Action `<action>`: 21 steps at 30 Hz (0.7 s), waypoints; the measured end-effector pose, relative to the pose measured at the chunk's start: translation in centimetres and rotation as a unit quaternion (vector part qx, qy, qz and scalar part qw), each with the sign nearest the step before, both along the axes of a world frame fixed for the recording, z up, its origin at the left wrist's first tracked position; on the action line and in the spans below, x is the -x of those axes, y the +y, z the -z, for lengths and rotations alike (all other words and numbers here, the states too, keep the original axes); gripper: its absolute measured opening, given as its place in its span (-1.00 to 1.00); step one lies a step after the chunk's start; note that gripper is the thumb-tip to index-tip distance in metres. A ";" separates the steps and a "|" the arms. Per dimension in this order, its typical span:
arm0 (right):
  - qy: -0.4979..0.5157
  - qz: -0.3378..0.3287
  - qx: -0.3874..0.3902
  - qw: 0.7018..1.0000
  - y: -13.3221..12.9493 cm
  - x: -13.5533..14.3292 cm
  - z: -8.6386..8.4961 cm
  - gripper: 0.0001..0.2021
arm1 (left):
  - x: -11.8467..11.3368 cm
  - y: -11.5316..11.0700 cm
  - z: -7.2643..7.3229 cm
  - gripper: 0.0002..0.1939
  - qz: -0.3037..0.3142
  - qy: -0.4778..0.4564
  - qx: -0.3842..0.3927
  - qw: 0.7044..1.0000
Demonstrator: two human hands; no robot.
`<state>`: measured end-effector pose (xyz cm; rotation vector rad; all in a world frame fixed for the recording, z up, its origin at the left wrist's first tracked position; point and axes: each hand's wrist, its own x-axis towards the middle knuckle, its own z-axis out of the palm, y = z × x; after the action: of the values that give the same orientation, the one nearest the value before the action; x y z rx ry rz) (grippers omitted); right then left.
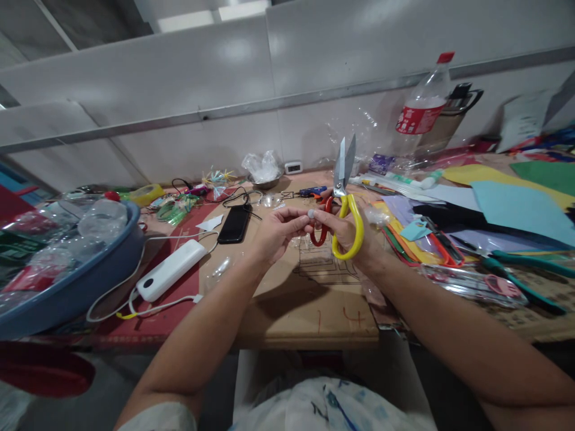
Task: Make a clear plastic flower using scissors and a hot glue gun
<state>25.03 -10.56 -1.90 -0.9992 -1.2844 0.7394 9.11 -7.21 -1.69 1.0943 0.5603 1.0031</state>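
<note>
Both hands meet above the cardboard sheet (269, 311) in the middle. A small pale round piece (311, 214) sits between the fingertips. My left hand (282, 230) is closed in a pinch beside it, with its thumb and forefinger together. My right hand (344, 230) holds scissors (348, 224) with one red and one yellow handle; their blades point up and are slightly apart. The right thumb and forefinger also reach to the pale piece. Whether the left fingers grip that same piece is hard to tell.
A blue basin (121, 257) of plastic bottles is at the left. A white power bank (171, 270) and black phone (235, 224) lie nearby. On the right are coloured sheets (525, 197), teal-handled pliers (512, 275) and a red-capped bottle (422, 108).
</note>
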 end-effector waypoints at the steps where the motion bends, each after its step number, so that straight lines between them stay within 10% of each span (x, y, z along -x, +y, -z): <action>1: -0.001 0.000 0.000 1.000 0.0 0.0 0.0 -0.73 | 0.0 0.0 0.0 -0.67 -0.001 0.001 -0.001 1.000; 21: 0.050 -0.075 0.013 0.996 -0.3 0.8 0.4 -0.61 | 0.3 0.6 -0.7 -0.81 -0.077 -0.072 0.087 0.991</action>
<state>24.20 -10.89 -2.29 -0.8828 -1.2739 0.9121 8.84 -6.64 -1.04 0.8268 0.6097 1.1361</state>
